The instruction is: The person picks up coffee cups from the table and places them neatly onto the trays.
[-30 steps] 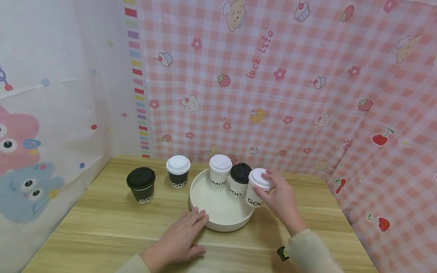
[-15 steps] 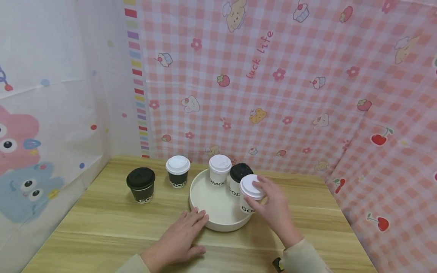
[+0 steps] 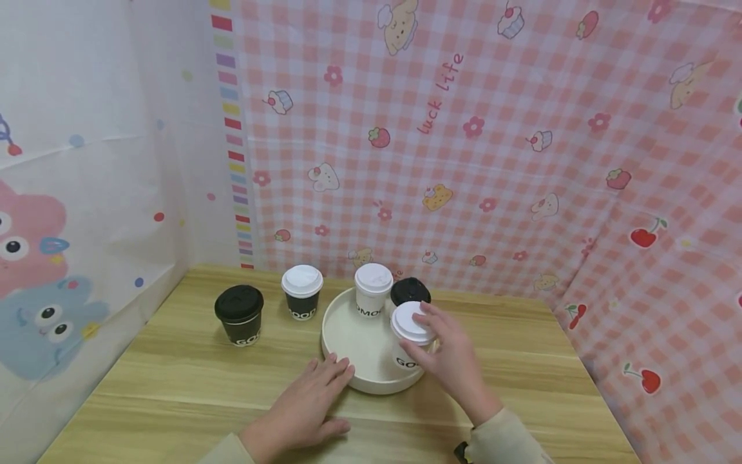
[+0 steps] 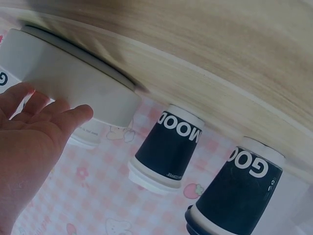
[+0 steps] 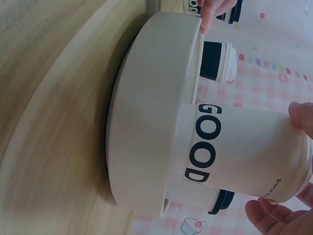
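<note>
My right hand (image 3: 452, 361) grips a white paper coffee cup (image 5: 239, 152) with a white lid near its top, thumb on one side and fingers on the other. The cup is upright over the front right part of a round cream tray (image 3: 359, 348), its base hidden behind the rim in the right wrist view. My left hand (image 3: 307, 403) lies with fingers extended, fingertips on the tray's front left rim. Inside the tray stand a white cup with a white lid (image 3: 373, 290) and a cup with a black lid (image 3: 410, 291), partly hidden behind the held cup.
Left of the tray, a black cup with a white lid (image 3: 302, 293) and a black cup with a black lid (image 3: 239, 316) stand on the wooden table (image 3: 174, 380). A pink checked cloth (image 3: 464, 161) hangs behind the table.
My right hand has carried the white cup leftward and toward me, from the tray's right edge to its front right part. My left hand has stayed at the rim.
</note>
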